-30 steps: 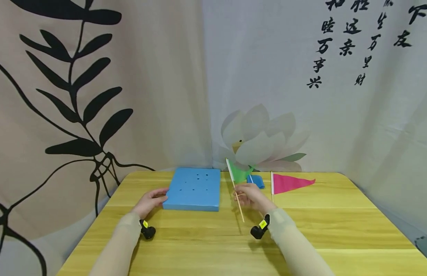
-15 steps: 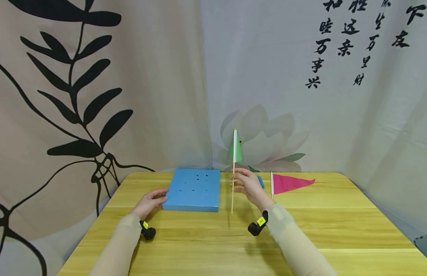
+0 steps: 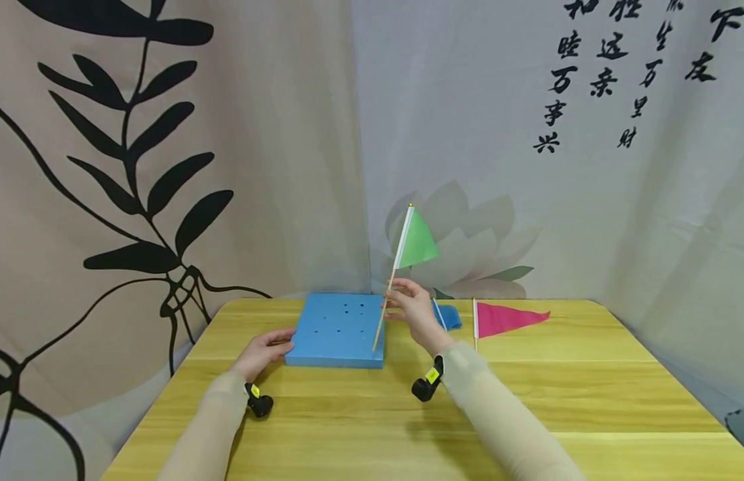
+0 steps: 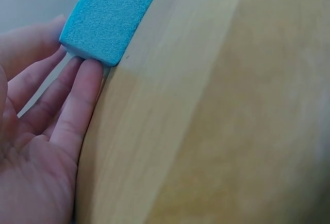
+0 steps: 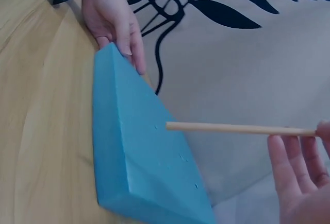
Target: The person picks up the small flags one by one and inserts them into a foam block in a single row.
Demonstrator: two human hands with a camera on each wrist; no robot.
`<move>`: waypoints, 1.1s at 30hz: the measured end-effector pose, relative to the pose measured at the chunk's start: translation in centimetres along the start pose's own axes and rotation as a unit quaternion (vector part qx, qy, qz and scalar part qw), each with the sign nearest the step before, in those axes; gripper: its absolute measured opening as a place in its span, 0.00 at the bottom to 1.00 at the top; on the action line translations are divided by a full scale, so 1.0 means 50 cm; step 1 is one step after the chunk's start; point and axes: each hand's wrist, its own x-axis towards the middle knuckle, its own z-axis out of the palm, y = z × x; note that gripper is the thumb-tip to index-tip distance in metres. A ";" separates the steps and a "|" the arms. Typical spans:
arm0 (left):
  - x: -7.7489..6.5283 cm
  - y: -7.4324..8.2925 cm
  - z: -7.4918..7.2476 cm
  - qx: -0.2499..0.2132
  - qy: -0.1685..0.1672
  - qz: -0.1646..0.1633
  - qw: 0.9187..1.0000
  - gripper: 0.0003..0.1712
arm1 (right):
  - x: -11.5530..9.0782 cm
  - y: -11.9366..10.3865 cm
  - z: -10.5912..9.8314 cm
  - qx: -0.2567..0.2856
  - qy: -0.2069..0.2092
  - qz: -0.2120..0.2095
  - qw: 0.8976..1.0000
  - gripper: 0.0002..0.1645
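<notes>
A blue foam board (image 3: 338, 347) with several small holes in its top lies at the table's far left. My left hand (image 3: 265, 351) rests against its left edge; in the left wrist view, its mostly straight fingers (image 4: 69, 116) touch the foam's corner. Between thumb and fingers, my right hand (image 3: 415, 310) pinches the stick of a green triangular flag (image 3: 416, 239). The flag tilts, cloth up, over the board's right part. In the right wrist view, the stick's bare end (image 5: 172, 126) hangs over the holed face, apart from it.
A blue flag (image 3: 450, 316), partly hidden by the right hand, lies right of the board. Farther right is a pink triangular flag (image 3: 510, 319). The wooden table (image 3: 359, 427) ends at a printed curtain (image 3: 299, 167) behind.
My right hand has lifted the green flag off the table's right side and brought it left, over the board; its stick turned more upright. My left hand has stayed at the board's edge.
</notes>
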 end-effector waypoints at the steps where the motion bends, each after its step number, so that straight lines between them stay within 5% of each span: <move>1: -0.002 0.000 0.001 -0.002 0.001 0.000 1.000 0.31 | 0.004 0.003 0.009 0.003 0.000 -0.004 1.000 0.14; 16: -0.014 0.000 -0.004 -0.009 0.023 -0.001 1.000 0.30 | 0.041 0.034 0.139 0.055 0.024 -0.042 0.997 0.08; 27: -0.007 -0.010 0.002 -0.020 0.030 -0.007 0.999 0.30 | 0.018 0.008 0.177 0.007 0.001 -0.048 0.999 0.10; 33: -0.006 -0.009 0.008 -0.017 0.030 0.001 0.999 0.30 | 0.042 0.042 0.185 -0.004 0.009 -0.043 0.999 0.10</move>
